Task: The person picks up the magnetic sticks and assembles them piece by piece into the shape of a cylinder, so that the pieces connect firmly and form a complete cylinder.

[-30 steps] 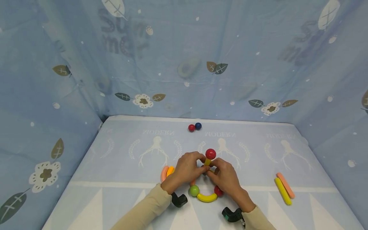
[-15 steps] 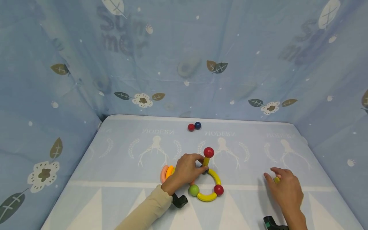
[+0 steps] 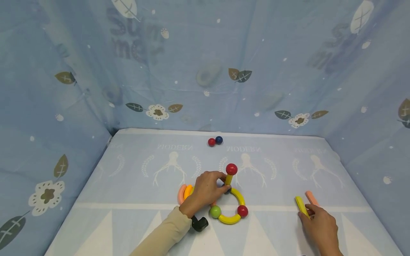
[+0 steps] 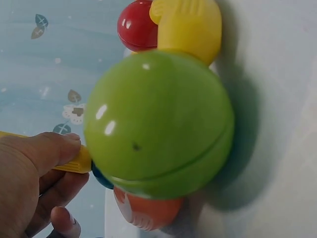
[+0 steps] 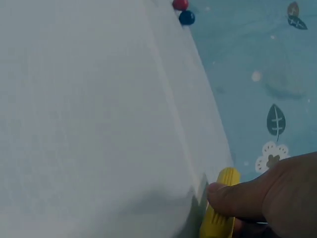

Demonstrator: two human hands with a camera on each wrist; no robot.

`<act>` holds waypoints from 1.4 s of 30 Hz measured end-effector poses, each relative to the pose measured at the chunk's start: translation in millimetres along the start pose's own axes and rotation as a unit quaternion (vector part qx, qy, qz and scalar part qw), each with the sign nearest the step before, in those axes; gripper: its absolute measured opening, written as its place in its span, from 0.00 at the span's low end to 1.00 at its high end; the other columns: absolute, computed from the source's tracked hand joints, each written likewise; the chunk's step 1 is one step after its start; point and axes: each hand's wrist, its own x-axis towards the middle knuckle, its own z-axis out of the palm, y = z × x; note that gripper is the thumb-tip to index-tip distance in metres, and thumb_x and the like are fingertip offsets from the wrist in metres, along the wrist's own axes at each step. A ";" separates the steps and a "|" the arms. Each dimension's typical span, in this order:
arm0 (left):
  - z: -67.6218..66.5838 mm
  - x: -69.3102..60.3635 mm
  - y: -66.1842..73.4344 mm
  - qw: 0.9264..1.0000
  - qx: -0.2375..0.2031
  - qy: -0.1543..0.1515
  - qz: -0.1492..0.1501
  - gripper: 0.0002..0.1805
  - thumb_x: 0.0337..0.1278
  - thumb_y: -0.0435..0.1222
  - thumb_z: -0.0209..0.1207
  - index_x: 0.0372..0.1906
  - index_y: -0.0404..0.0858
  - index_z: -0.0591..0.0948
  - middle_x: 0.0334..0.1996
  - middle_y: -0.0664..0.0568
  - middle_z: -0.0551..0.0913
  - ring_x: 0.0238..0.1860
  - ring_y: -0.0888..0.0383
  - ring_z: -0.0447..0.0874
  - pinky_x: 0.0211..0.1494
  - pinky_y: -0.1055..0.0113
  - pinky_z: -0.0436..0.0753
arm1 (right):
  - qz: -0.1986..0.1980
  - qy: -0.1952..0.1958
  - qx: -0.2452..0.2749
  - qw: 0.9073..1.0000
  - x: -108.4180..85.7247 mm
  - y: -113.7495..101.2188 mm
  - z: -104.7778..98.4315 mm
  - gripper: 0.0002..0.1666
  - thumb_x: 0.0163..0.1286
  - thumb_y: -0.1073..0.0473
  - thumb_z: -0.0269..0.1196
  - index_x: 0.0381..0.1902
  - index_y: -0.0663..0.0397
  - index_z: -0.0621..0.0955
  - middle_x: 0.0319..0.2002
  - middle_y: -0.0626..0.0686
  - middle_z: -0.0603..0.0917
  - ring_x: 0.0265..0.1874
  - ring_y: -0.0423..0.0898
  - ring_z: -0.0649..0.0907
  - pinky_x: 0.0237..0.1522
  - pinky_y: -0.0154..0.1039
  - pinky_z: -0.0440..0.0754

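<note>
My left hand [image 3: 206, 190] pinches a short yellow rod [image 3: 229, 180] that stands up from a dark ball [image 3: 227, 189]. A red ball [image 3: 231, 169] tops this rod. Below lies a ring of curved yellow pieces [image 3: 229, 219], a green ball [image 3: 215, 212], another red ball [image 3: 242, 211] and an orange piece [image 4: 148, 210], partly covered by the hand in the head view. Far to the right, my right hand [image 3: 321, 225] pinches a straight yellow rod [image 3: 300, 204] between thumb and fingers; the right wrist view shows its ridged end [image 5: 228, 175].
A pink rod [image 3: 311, 197] lies just beyond the right hand. Pink [image 3: 181, 194] and orange [image 3: 188, 192] curved pieces lie beside the left wrist. Near the table's back edge sit a red ball [image 3: 211, 142] and a blue ball [image 3: 219, 140]. Patterned cloth [image 3: 205, 71] walls the back.
My right hand has left the ring, moved right and taken hold of the straight yellow rod, which now lies apart from the pink one. The left hand stays on the upright rod.
</note>
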 end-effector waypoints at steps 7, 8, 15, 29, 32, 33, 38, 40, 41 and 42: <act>-0.9 -2.6 -1.6 1.000 0.003 0.000 -0.003 0.14 0.52 0.46 0.71 0.43 0.45 0.87 0.35 0.62 0.86 0.33 0.60 0.81 0.33 0.71 0.74 | -0.111 -0.056 0.155 0.980 -16.3 -42.9 14.2 0.19 0.63 0.64 0.70 0.50 0.68 0.81 0.38 0.56 0.84 0.34 0.46 0.84 0.32 0.33 0.81; -1.2 -2.9 -2.2 1.000 0.003 0.001 -0.003 0.14 0.52 0.46 0.71 0.43 0.45 0.87 0.35 0.62 0.86 0.33 0.60 0.81 0.33 0.71 0.74 | -0.116 -0.068 0.185 0.973 -19.2 -51.2 16.5 0.18 0.63 0.64 0.69 0.50 0.67 0.81 0.38 0.55 0.83 0.34 0.45 0.83 0.33 0.33 0.82; -4.9 -3.4 -7.3 1.000 0.018 -0.007 -0.017 0.12 0.50 0.46 0.73 0.36 0.44 0.88 0.32 0.58 0.87 0.30 0.63 0.79 0.30 0.70 0.74 | -0.164 -0.107 0.332 0.923 -31.6 -91.5 32.8 0.19 0.61 0.69 0.69 0.50 0.63 0.78 0.41 0.57 0.82 0.39 0.46 0.84 0.37 0.36 0.84; -5.8 7.0 3.0 0.996 0.076 -0.024 0.026 0.14 0.52 0.46 0.71 0.37 0.41 0.89 0.30 0.58 0.85 0.22 0.66 0.71 0.24 0.74 0.70 | -0.318 0.000 0.326 0.890 -39.7 -105.0 56.3 0.22 0.51 0.74 0.74 0.44 0.58 0.82 0.39 0.46 0.84 0.34 0.42 0.84 0.34 0.34 0.83; -5.3 6.8 4.0 0.996 0.082 -0.024 0.026 0.13 0.52 0.46 0.71 0.37 0.41 0.89 0.30 0.59 0.85 0.22 0.66 0.71 0.24 0.74 0.69 | -0.319 0.006 0.322 0.891 -40.7 -103.5 59.9 0.22 0.49 0.74 0.75 0.43 0.55 0.83 0.38 0.43 0.84 0.32 0.41 0.84 0.33 0.33 0.82; -5.0 6.7 4.4 0.996 0.083 -0.024 0.028 0.14 0.52 0.46 0.71 0.37 0.41 0.89 0.30 0.58 0.85 0.22 0.66 0.71 0.23 0.74 0.69 | -0.318 0.005 0.319 0.893 -40.9 -102.7 61.3 0.23 0.49 0.74 0.75 0.42 0.53 0.83 0.38 0.43 0.84 0.32 0.41 0.84 0.33 0.33 0.82; -2.0 6.4 5.9 0.995 0.090 -0.020 0.042 0.14 0.52 0.45 0.71 0.39 0.40 0.89 0.29 0.58 0.85 0.21 0.66 0.71 0.23 0.75 0.69 | -0.322 0.007 0.308 0.895 -43.6 -103.5 62.7 0.25 0.46 0.77 0.75 0.40 0.53 0.83 0.37 0.43 0.83 0.31 0.41 0.84 0.32 0.34 0.83; -1.1 5.8 6.6 0.995 0.090 -0.017 0.044 0.15 0.52 0.45 0.72 0.39 0.40 0.89 0.29 0.57 0.85 0.21 0.66 0.71 0.23 0.76 0.69 | -0.327 0.009 0.305 0.894 -46.2 -107.8 57.6 0.25 0.44 0.79 0.75 0.40 0.57 0.82 0.36 0.44 0.83 0.31 0.42 0.84 0.31 0.36 0.83; -1.0 5.3 7.2 0.995 0.090 -0.015 0.043 0.15 0.51 0.45 0.72 0.40 0.39 0.89 0.29 0.57 0.85 0.21 0.66 0.71 0.23 0.76 0.69 | -0.331 0.009 0.303 0.894 -47.8 -110.8 53.8 0.25 0.44 0.80 0.74 0.40 0.58 0.82 0.36 0.45 0.83 0.31 0.42 0.84 0.30 0.37 0.83; -1.1 5.0 7.5 0.995 0.090 -0.013 0.043 0.15 0.51 0.45 0.72 0.39 0.39 0.89 0.29 0.57 0.85 0.21 0.66 0.71 0.23 0.76 0.69 | -0.335 0.009 0.301 0.893 -48.8 -112.7 50.6 0.24 0.44 0.80 0.74 0.40 0.59 0.82 0.36 0.45 0.83 0.31 0.42 0.84 0.30 0.38 0.83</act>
